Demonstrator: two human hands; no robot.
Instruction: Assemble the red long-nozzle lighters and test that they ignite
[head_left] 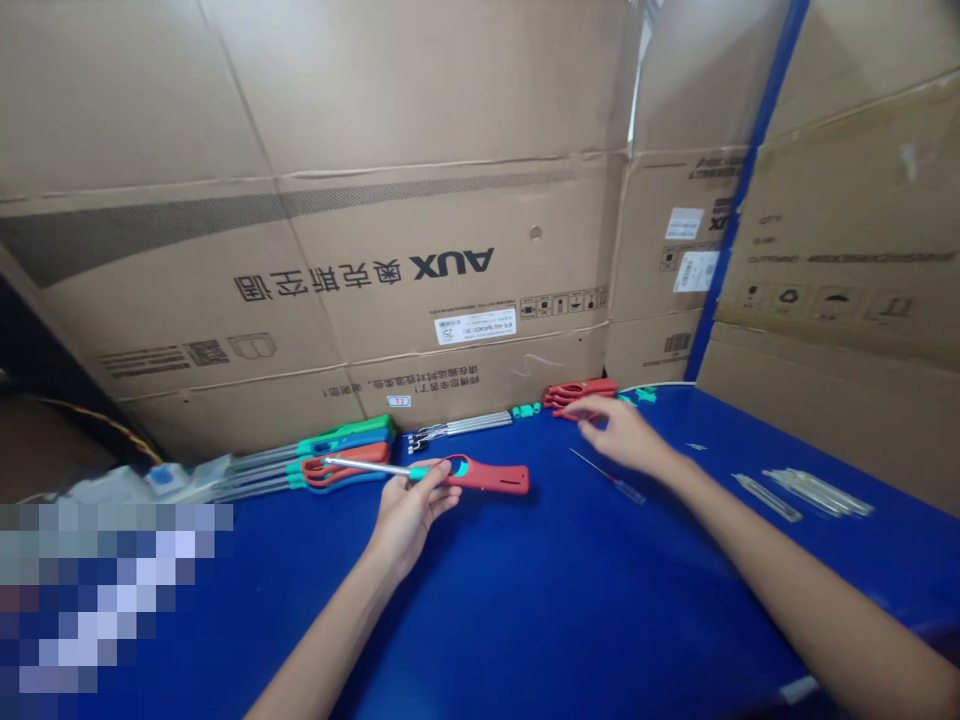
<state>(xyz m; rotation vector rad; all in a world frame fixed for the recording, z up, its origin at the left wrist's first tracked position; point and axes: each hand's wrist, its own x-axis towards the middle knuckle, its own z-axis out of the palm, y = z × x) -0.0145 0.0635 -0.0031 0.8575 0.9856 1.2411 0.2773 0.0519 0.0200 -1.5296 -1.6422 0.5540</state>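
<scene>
- red lighter [495, 479] held above tabletop [480, 610] by left grip [409, 512]; could be dropped if pinched loosely.
- right grip [628, 436] at red handles [585, 387], grasp cannot be told; thin tool [630, 492] nearby could be knocked by low reach.

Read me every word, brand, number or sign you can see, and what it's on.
"AUX": upside down, back cardboard.
"奥克斯空调": upside down, beside it.
"谢谢您!": upside down, lower on that cardboard, among other Chinese words.
Recycling and umbrella signs: right carton; its words are too blurred.
White label, small tag: too small to read surely.
Red lighter: nothing readable.
</scene>
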